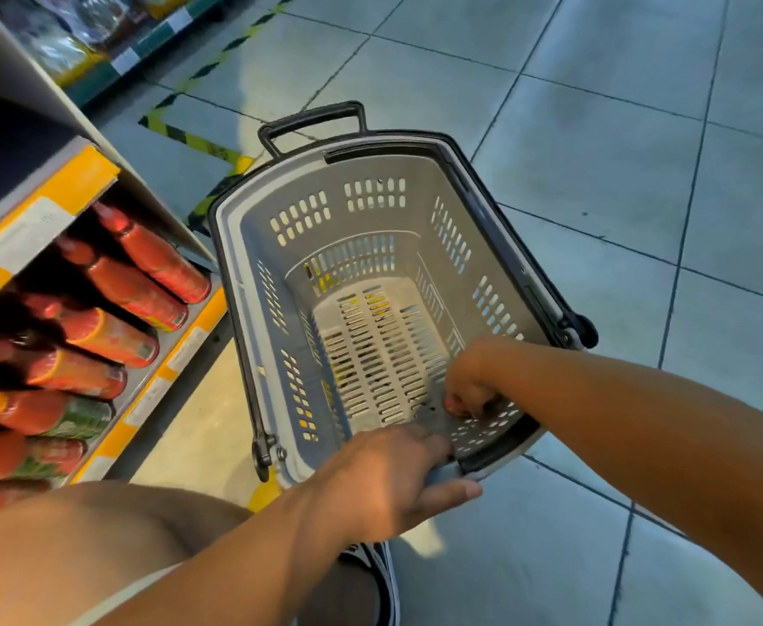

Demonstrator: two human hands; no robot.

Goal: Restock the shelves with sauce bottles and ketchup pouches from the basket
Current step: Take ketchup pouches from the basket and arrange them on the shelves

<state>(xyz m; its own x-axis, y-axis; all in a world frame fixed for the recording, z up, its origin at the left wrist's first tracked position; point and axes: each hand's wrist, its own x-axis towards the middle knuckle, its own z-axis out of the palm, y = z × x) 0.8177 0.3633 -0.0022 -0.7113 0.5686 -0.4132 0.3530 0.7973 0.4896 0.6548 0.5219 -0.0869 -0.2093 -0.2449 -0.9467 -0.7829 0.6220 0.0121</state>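
A grey plastic basket (253, 246) with black handles stands on the floor in front of me, and nothing lies inside it. My left hand (384, 481) grips the basket's near rim from outside. My right hand (470, 381) reaches over the near right rim, its fingers curled against the perforated inner wall. On the shelf (180, 345) at the left, several red sauce bottles (144, 250) lie in a row with their bases toward the aisle.
The shelf edge carries yellow strips with white price labels (31, 228). Black and yellow hazard tape (189, 137) marks the tiled floor beyond the basket. Another shelf unit (99, 61) stands far left. My knee (99, 535) and shoe (379, 580) are below.
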